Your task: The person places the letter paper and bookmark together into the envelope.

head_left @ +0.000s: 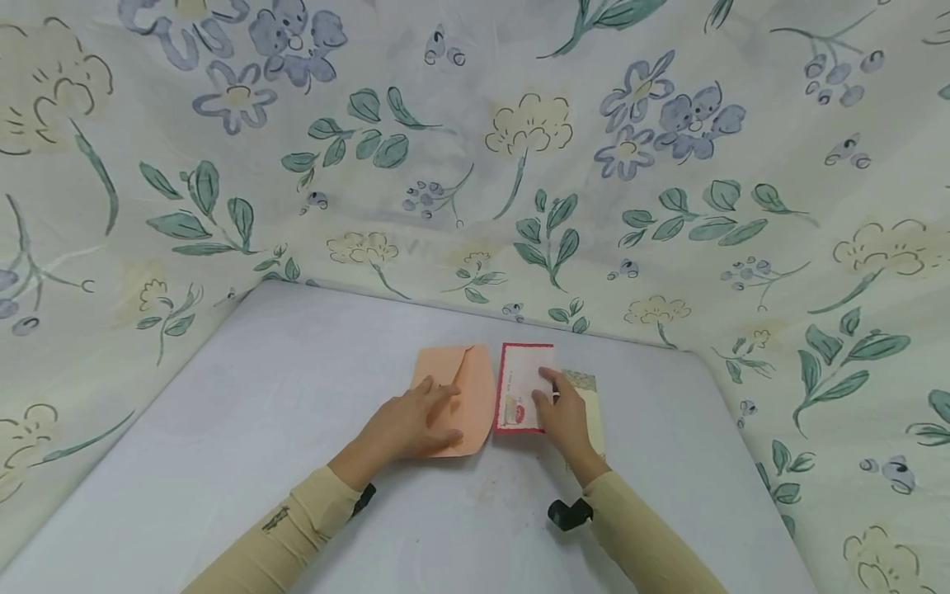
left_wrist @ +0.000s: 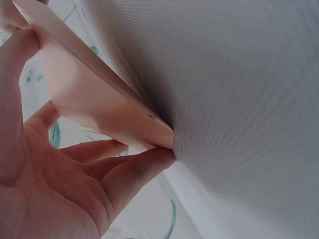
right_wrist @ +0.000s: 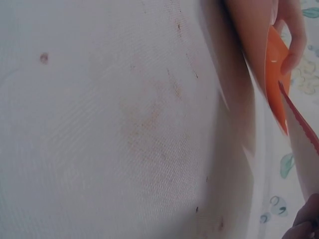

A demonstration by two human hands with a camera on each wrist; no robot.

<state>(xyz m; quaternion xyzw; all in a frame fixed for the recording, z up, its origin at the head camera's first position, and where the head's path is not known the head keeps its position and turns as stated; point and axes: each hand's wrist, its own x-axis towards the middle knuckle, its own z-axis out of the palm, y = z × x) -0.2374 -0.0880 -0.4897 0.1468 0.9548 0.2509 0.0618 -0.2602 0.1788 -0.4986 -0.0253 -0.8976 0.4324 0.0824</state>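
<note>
A peach paper envelope (head_left: 438, 360) is in my left hand (head_left: 404, 422); its rounded flap side faces right. In the left wrist view, thumb and fingers hold the envelope (left_wrist: 84, 84) by its edges, one corner close to the white surface. My right hand (head_left: 567, 421) pinches a white card (head_left: 519, 375) with a red scalloped border and a small printed picture, thumb on its front. The left edge of that card (right_wrist: 300, 154) comes right up to the envelope's open side (right_wrist: 275, 64); whether it is inside, I cannot tell. Beneath my right hand lies a cream card (head_left: 594, 408) with a patterned band.
Both hands work over a white-covered table (head_left: 297, 363) with faint brownish stains near the middle. Floral fabric (head_left: 445, 165) hangs behind and at both sides. A black wrist device (head_left: 570, 515) sits under the right forearm.
</note>
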